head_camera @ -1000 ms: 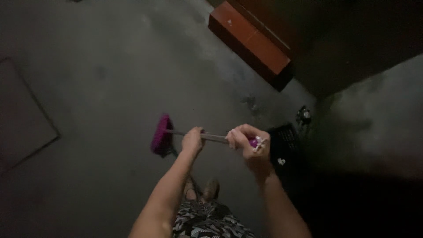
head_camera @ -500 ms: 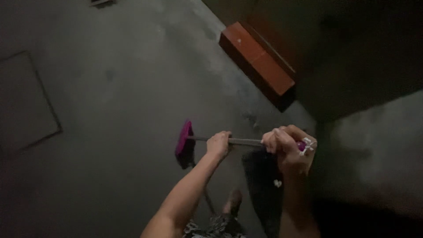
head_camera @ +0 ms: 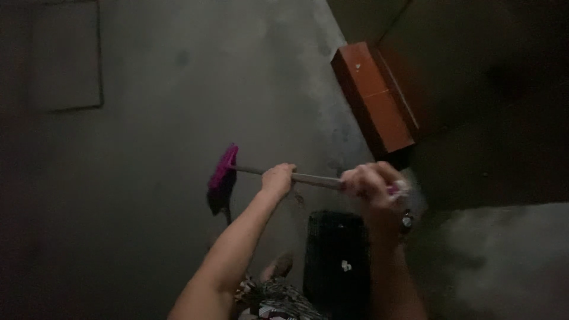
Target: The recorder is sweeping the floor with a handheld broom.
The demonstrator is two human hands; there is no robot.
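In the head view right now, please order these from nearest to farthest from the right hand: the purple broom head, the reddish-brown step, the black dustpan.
Measured from the right hand, which holds the broom's handle end:
1. Black dustpan: just below the hand, on the floor.
2. Reddish-brown step: above it, by the dark wall.
3. Purple broom head: far left, past the left hand.

A dim grey concrete floor [head_camera: 154, 118] carries everything here. On it rest the purple broom head [head_camera: 222, 178], a black slatted crate [head_camera: 338, 261] near the person's foot [head_camera: 283, 265], and a reddish-brown step [head_camera: 373, 101] against the wall; a square hatch outline [head_camera: 65, 56] is set flush into it at upper left.
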